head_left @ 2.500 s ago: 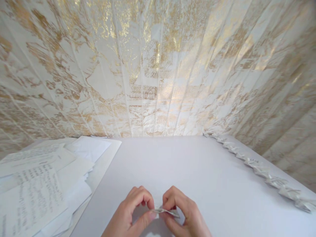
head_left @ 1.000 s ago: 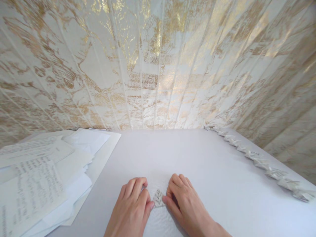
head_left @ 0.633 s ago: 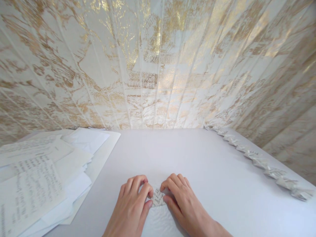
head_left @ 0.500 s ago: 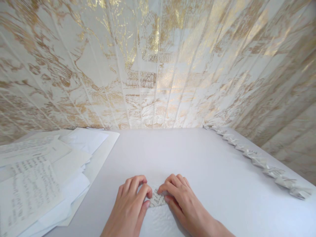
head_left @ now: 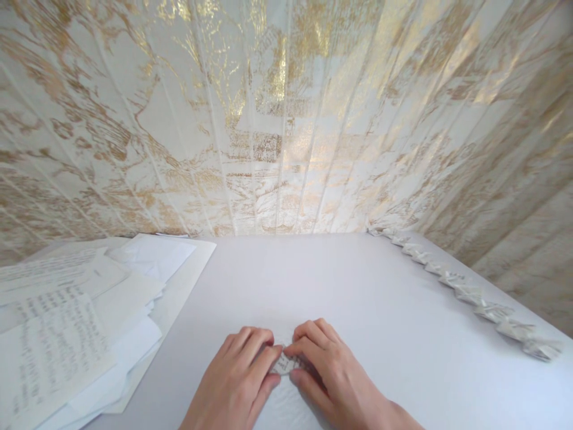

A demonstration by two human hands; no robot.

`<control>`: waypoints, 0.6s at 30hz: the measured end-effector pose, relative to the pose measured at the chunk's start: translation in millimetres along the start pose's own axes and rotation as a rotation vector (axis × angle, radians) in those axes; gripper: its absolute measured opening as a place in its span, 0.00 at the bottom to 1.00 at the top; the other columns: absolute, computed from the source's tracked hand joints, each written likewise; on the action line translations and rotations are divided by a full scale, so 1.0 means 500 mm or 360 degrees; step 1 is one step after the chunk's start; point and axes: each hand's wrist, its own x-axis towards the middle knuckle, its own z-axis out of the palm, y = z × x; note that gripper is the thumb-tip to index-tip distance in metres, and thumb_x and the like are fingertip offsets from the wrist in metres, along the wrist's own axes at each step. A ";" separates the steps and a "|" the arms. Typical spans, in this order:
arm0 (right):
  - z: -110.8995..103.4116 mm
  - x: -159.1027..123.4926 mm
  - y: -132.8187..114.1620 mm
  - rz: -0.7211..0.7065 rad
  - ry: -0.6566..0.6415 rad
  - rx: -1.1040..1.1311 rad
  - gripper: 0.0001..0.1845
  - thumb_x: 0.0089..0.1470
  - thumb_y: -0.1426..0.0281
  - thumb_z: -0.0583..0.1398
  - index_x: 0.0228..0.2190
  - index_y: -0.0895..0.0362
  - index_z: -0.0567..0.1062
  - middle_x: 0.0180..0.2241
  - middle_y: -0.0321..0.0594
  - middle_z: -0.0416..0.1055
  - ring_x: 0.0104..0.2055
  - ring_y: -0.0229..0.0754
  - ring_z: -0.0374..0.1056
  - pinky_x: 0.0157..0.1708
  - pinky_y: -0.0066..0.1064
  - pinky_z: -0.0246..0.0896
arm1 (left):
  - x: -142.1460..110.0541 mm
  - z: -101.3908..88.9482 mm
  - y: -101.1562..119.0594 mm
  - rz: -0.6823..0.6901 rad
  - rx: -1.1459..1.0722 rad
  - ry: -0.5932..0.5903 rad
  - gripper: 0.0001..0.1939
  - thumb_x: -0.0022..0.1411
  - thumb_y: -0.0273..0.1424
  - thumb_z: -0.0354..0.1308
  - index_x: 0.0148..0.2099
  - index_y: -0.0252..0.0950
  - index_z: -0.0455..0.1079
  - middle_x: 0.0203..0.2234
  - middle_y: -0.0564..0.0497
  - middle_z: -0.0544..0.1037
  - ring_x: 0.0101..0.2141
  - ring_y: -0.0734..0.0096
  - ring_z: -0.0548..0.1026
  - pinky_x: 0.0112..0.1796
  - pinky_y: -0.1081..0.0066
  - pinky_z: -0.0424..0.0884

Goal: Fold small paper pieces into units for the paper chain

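Folded paper (head_left: 283, 364) lies between left hand (head_left: 239, 376) and right hand (head_left: 335, 371), the 2 hands pinching its sides.

Between left hand (head_left: 237, 373) and right hand (head_left: 333, 367), greyish-white folded paper (head_left: 283, 364) with dark writing; beneath them, a pale lilac-white table (head_left: 304, 280); leftward, white sheets (head_left: 54, 343) lined with dark script; rightward, grey-white folded pieces (head_left: 517, 329); beyond, a white backdrop (head_left: 268, 119) patterned gold-brown.
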 end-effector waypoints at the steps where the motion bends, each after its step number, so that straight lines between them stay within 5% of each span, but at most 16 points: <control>1: 0.003 0.001 -0.001 -0.0036 -0.0004 -0.0053 0.16 0.52 0.83 0.62 0.42 0.56 0.72 0.40 0.41 0.69 0.42 0.46 0.63 0.43 0.38 0.61 | 0.002 0.000 -0.002 0.0046 0.0050 -0.0042 0.13 0.61 0.23 0.59 0.47 0.41 0.68 0.43 0.52 0.74 0.43 0.61 0.72 0.42 0.63 0.70; 7: 0.020 0.009 -0.006 -0.0162 0.0016 -0.0365 0.10 0.52 0.81 0.64 0.36 0.57 0.72 0.34 0.39 0.70 0.35 0.44 0.64 0.35 0.33 0.61 | 0.004 0.014 -0.009 0.0225 0.0235 0.0021 0.09 0.63 0.20 0.56 0.44 0.35 0.70 0.38 0.49 0.76 0.37 0.59 0.74 0.36 0.60 0.73; 18: 0.024 0.014 -0.008 -0.0301 0.0118 -0.0613 0.05 0.54 0.77 0.65 0.31 0.59 0.73 0.31 0.38 0.72 0.31 0.41 0.66 0.30 0.30 0.59 | 0.009 -0.001 -0.004 -0.0093 -0.0243 -0.0040 0.06 0.67 0.30 0.53 0.44 0.41 0.71 0.36 0.51 0.73 0.38 0.62 0.71 0.38 0.64 0.69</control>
